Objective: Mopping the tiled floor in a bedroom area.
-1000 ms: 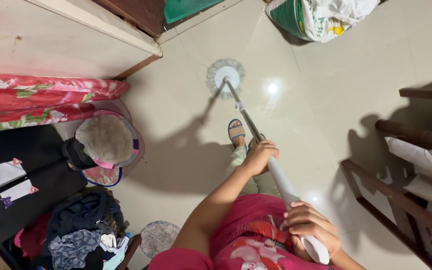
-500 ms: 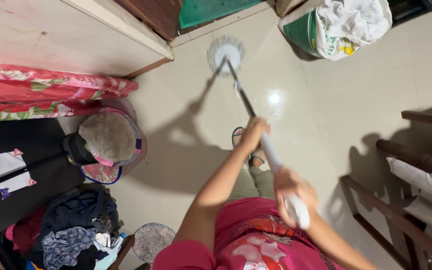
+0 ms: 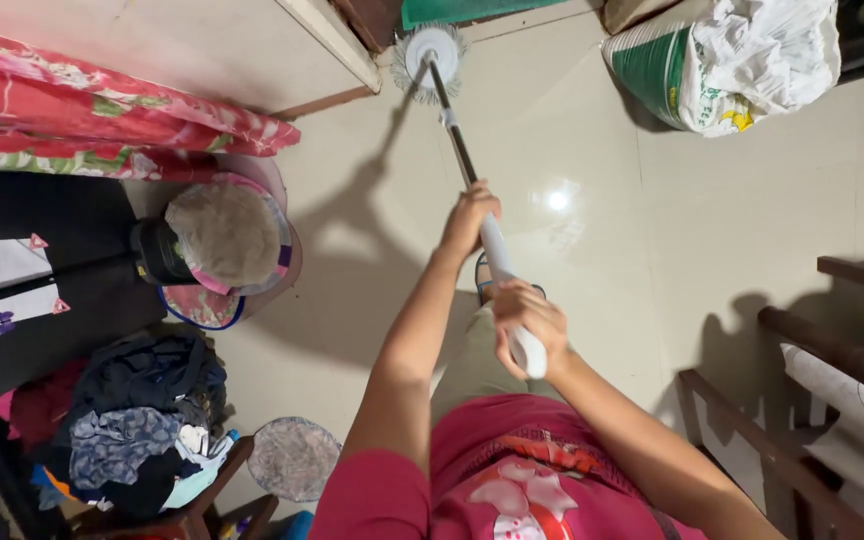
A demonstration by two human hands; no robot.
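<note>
I hold a long mop with both hands. My left hand (image 3: 469, 217) grips the mop pole (image 3: 462, 158) about midway, where the white grip meets the metal shaft. My right hand (image 3: 529, 317) is closed around the white upper end of the pole, close to my body. The round white mop head (image 3: 429, 50) with grey fringe rests on the cream tiled floor (image 3: 592, 150) far out in front, beside the corner of a wooden frame (image 3: 337, 45). My sandalled foot (image 3: 485, 277) shows just under the pole.
A green and white sack (image 3: 722, 62) stands at the top right. Dark wooden furniture rails (image 3: 752, 420) are at the right. At the left sit a red floral mattress (image 3: 102, 120), a round basket with a cushion (image 3: 227, 245), and a pile of clothes (image 3: 142, 420).
The mop head has slid away from me across the floor toward the wooden frame's corner. Both arms have stretched forward, and my right hand has moved up from my waist.
</note>
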